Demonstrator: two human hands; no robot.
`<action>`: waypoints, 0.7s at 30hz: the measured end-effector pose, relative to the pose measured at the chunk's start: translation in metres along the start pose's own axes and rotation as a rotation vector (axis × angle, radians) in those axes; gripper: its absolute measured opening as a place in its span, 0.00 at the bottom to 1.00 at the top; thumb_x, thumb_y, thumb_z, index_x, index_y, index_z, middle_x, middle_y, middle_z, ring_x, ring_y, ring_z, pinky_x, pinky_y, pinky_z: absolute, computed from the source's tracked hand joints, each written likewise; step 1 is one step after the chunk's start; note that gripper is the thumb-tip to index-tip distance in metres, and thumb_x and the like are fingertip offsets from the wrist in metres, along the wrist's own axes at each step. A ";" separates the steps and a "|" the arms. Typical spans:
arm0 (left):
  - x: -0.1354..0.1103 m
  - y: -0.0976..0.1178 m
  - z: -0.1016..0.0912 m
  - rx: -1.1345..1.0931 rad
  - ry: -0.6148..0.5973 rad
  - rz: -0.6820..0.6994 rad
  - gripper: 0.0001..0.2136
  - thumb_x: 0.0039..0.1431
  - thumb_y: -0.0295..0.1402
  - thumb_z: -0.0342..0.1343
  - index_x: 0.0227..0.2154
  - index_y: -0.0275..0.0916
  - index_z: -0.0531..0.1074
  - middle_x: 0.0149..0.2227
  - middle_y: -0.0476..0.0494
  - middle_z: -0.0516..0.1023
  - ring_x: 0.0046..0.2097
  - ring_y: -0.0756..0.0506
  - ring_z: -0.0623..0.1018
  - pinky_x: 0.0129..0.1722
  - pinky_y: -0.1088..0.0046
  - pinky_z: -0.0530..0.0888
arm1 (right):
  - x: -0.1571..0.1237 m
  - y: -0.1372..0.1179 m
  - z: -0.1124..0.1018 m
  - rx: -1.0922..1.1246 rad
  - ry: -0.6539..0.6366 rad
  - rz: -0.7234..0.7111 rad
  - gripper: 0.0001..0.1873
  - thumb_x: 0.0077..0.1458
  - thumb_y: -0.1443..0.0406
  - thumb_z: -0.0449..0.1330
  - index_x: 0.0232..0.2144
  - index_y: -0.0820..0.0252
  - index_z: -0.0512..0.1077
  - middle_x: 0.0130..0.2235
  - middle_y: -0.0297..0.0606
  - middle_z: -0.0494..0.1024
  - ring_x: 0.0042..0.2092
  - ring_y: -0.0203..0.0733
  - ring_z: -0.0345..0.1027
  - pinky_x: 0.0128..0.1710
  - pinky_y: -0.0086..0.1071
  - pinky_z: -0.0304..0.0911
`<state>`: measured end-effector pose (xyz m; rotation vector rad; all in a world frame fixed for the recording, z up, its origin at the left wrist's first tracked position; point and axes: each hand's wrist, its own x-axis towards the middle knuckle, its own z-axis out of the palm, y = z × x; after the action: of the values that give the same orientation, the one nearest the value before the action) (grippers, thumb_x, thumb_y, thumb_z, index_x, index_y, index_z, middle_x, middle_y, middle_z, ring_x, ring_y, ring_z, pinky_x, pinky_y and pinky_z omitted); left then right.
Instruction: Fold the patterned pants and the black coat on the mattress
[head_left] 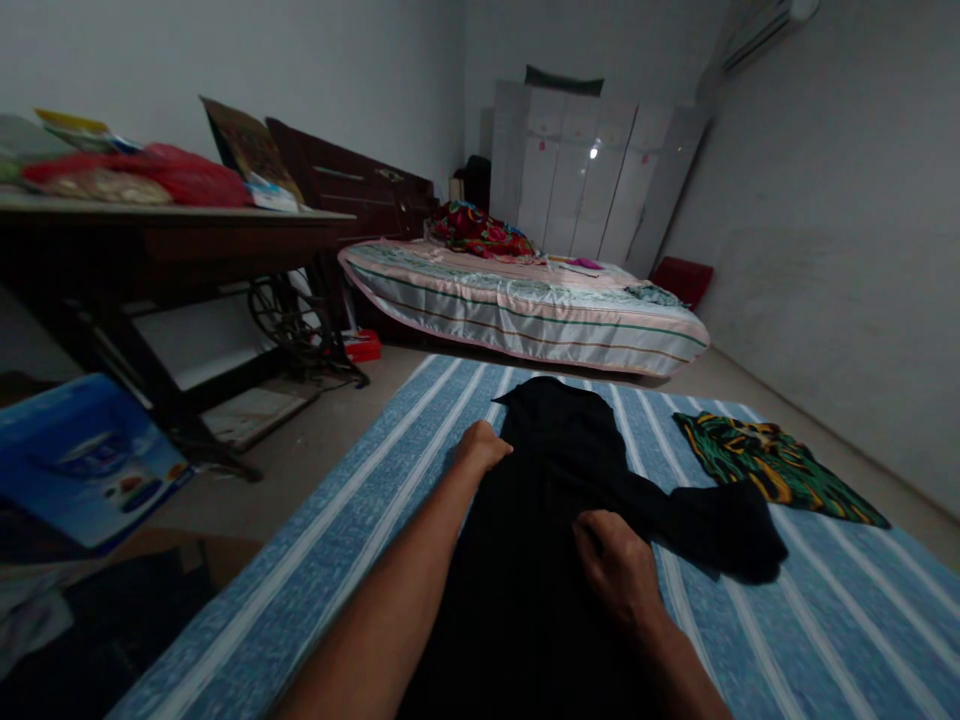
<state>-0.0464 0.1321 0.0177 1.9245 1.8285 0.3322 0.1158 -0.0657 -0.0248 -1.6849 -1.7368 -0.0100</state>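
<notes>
A black long-sleeved shirt lies stretched out on a blue and white striped bed sheet. One sleeve reaches out to the right; the other cannot be made out. At the shirt's left edge, near its far end, my left hand is closed on the cloth. My right hand rests closer to me on the right part of the shirt, its fingers curled in on the fabric below the sleeve. The dark cloth hides most folds.
Right of the shirt lies a green, black and yellow patterned cloth. Beyond is another bed with a red floral bundle. A sewing-machine table and a blue box stand at left. White wardrobes line the back.
</notes>
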 end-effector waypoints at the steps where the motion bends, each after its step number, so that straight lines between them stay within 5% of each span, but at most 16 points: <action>1: 0.005 0.000 0.001 -0.021 -0.016 0.000 0.12 0.42 0.37 0.64 0.28 0.34 0.75 0.34 0.37 0.79 0.38 0.39 0.78 0.32 0.72 0.69 | 0.000 0.001 0.000 0.023 -0.003 0.027 0.11 0.59 0.64 0.49 0.30 0.57 0.70 0.31 0.37 0.75 0.33 0.38 0.68 0.35 0.29 0.61; 9: 0.013 -0.005 0.009 -0.215 -0.030 0.054 0.06 0.43 0.31 0.64 0.24 0.36 0.74 0.24 0.52 0.74 0.30 0.48 0.75 0.26 0.76 0.65 | 0.003 0.003 -0.002 0.178 -0.008 0.167 0.11 0.57 0.61 0.51 0.31 0.56 0.71 0.32 0.36 0.76 0.34 0.39 0.70 0.35 0.29 0.62; 21: 0.013 -0.003 0.009 -0.255 0.046 -0.011 0.05 0.42 0.28 0.64 0.23 0.36 0.73 0.29 0.46 0.78 0.34 0.47 0.77 0.29 0.78 0.68 | 0.004 0.006 0.001 0.214 -0.008 0.195 0.11 0.55 0.58 0.52 0.32 0.56 0.72 0.33 0.35 0.76 0.36 0.41 0.70 0.37 0.33 0.63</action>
<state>-0.0436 0.1434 0.0064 1.7440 1.7315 0.5807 0.1211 -0.0608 -0.0264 -1.6876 -1.5140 0.2623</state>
